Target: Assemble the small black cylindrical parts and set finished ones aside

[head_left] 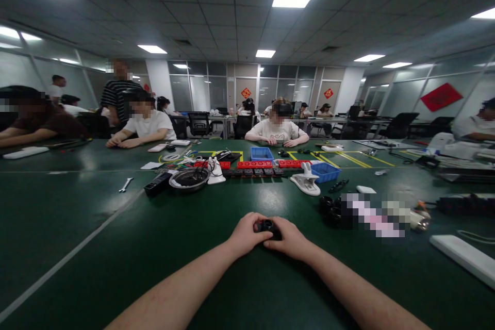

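Both hands meet around a small black round part (266, 225) with a ring-shaped top, low over the green table (185, 278). My left hand (248, 234) curls round its left side, the thumb lying across the front. On the other side my right hand (288, 237) is wrapped about it, fingers behind and thumb in front. Much of the part is covered by the fingers, so its exact kind cannot be made out. Similar black round pieces (330, 207) lie to the right, beyond my right hand.
Across the table middle stand red socket strips (255, 164), blue bins (326, 171), a round dark pan-like piece (189, 179) and a white clip base (305, 183). A wrench (126, 184) lies left, a long white bar (464, 258) right. Several people sit around the table.
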### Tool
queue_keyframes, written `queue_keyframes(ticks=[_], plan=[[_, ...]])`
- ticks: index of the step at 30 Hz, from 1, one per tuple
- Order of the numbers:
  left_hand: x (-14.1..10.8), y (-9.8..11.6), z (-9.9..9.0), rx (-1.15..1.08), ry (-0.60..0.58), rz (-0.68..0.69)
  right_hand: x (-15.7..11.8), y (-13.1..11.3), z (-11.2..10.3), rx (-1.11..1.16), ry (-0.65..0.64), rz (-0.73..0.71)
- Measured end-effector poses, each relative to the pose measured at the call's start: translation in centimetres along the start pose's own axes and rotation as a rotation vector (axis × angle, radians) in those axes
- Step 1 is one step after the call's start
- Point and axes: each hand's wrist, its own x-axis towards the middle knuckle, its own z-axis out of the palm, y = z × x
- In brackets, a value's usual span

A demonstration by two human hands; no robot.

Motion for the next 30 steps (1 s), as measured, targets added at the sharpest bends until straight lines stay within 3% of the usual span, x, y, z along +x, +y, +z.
queue_keyframes(ticks=[5,14,19,22,25,30], plan=[[0.0,-0.1,-0.4,-0.017,-0.072,0.064,-0.1,0.9,-1.6,0.218,-0.199,-0.107],[0.1,-0.1,-0.3,-0.035,-0.076,0.052,0.3,1.6,-0.6,0.268,-0.149,-0.123],[-0.1,0.1,0.2,-0.04,-0.043,0.006,0.3,1.6,-0.6,0.299,-0.144,-0.06],[-0.2,0.1,0.7,-0.028,-0.008,-0.039,0.3,1.1,-0.1,0.207,-0.096,0.045],[-0.3,0.2,1.2,0.007,0.068,-0.096,0.5,0.4,0.7,-0.029,0.023,0.138],[-0.3,0.1,1.2,0.016,0.085,-0.072,0.3,-0.5,1.1,-0.182,0.057,0.144]])
